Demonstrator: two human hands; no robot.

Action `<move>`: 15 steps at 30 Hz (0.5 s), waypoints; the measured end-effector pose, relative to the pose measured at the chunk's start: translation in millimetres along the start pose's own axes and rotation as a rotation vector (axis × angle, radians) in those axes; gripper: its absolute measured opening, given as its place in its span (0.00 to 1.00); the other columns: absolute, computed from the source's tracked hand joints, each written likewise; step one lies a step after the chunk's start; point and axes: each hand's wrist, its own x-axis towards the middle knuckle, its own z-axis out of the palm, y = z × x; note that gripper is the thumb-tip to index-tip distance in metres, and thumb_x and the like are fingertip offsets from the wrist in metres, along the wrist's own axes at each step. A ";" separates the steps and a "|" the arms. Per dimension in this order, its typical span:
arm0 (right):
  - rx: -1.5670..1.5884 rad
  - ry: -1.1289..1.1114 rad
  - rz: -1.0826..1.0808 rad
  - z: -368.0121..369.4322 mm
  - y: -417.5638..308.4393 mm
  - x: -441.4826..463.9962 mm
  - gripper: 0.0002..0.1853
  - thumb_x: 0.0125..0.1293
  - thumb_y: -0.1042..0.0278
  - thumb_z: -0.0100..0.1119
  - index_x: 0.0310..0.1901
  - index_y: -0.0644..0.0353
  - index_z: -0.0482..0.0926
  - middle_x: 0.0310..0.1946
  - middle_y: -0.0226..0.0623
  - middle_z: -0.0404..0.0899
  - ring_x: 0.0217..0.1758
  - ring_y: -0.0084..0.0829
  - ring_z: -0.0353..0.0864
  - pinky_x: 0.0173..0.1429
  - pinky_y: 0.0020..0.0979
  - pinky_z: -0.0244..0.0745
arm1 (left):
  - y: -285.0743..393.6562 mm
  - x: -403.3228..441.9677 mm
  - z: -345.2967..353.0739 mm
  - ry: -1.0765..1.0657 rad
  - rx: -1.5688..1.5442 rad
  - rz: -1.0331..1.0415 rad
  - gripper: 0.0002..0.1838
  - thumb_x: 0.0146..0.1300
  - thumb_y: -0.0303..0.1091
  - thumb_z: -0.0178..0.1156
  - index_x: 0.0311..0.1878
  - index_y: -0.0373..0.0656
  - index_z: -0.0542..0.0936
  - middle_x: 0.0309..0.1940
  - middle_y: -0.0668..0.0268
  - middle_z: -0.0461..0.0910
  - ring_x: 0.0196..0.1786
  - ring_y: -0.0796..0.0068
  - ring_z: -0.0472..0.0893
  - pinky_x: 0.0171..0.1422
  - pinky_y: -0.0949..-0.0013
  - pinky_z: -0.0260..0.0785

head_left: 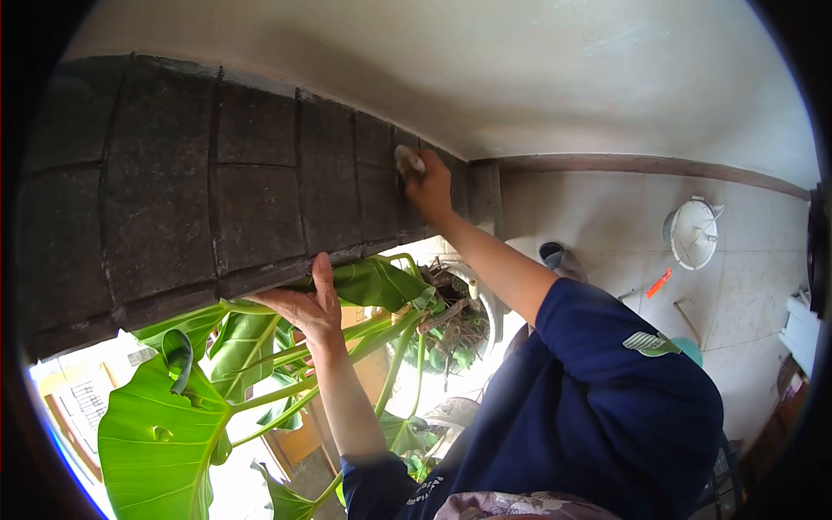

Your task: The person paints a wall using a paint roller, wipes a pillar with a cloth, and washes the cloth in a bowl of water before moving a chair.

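Observation:
My right hand (pixel 428 188) is closed round a small pale object (pixel 408 159), perhaps a brush or sponge, which meets the dark tiled surface (pixel 256 199) near its right end. What exactly it is cannot be made out. Lower and to the left, my left hand (pixel 310 305) rests against the front edge of the tiles, thumb up and fingers apart, partly hidden under the edge. It holds nothing that shows. Large green leaves (pixel 169 429) lie around and below my left hand.
A pale wall (pixel 537 82) rises beyond the tiles. On the floor at the right stand a white bucket (pixel 694 234) and, beside it, an orange-handled tool (pixel 659 282). A planter rim (pixel 496 316) curves below my right forearm.

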 end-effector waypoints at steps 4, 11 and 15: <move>-0.014 0.069 -0.109 18.7 -33.9 30.0 0.24 0.46 0.86 0.53 0.47 0.60 0.82 0.41 0.47 0.79 0.44 0.48 0.81 0.48 0.37 0.76 | 0.2 2.1 -0.5 0.004 0.045 0.042 0.62 0.61 0.55 0.65 0.75 0.31 0.30 0.75 0.39 0.36 0.77 0.44 0.46 0.78 0.47 0.41; -0.093 -0.064 -0.286 3.5 -6.1 40.2 0.30 0.43 0.87 0.53 0.52 0.58 0.82 0.42 0.45 0.79 0.46 0.49 0.80 0.50 0.39 0.75 | 1.4 4.2 1.1 -0.001 0.067 0.014 0.62 0.61 0.55 0.64 0.75 0.30 0.29 0.75 0.37 0.34 0.78 0.43 0.43 0.79 0.46 0.39; -0.250 -0.085 -0.091 -20.6 76.9 6.7 0.32 0.42 0.85 0.54 0.55 0.57 0.80 0.46 0.48 0.78 0.50 0.52 0.79 0.53 0.42 0.75 | 0.7 0.9 1.9 0.013 0.028 0.011 0.63 0.61 0.56 0.64 0.74 0.30 0.28 0.75 0.37 0.33 0.78 0.43 0.43 0.79 0.45 0.39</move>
